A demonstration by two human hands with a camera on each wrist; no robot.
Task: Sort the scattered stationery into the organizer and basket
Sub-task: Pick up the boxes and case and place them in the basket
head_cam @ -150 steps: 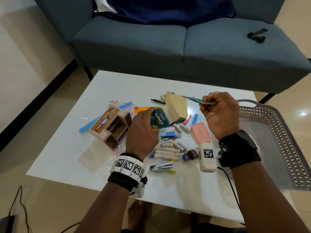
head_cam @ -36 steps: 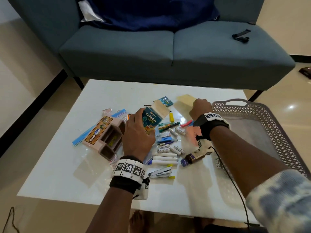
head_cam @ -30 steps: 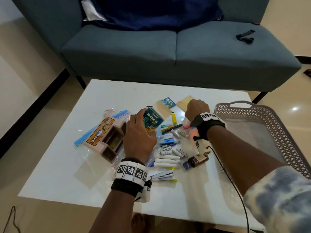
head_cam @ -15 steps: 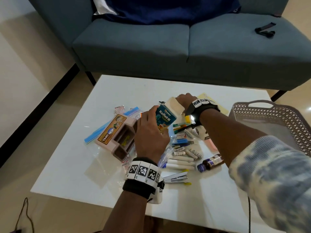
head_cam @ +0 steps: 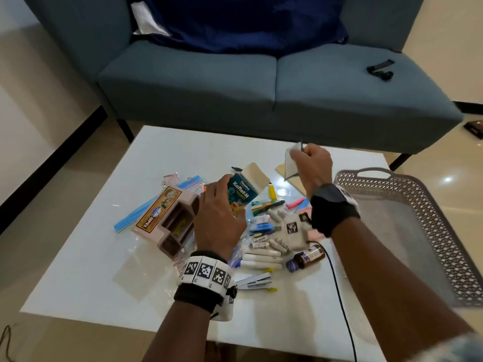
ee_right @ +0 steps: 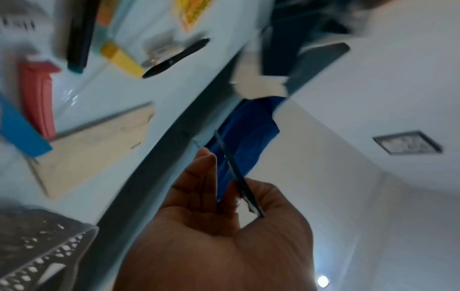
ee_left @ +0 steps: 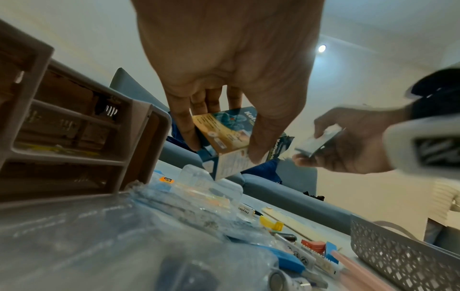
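Change: right hand (head_cam: 312, 163) has lifted a flat sachet (head_cam: 291, 164) off the table, pinching it.
Left hand (head_cam: 219, 218): grips open carton (head_cam: 241, 192).
Meaning: sachet likely goes into carton.

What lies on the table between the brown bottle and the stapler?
Head view: two long white tubes lie side by side between the brown bottle and the stapler.

Left hand (head_cam: 219, 218) grips with curled fingers; right hand (head_cam: 312, 165) pinches, raised.

Blue-grey sofa (head_cam: 261, 82) behind white table (head_cam: 86, 270)
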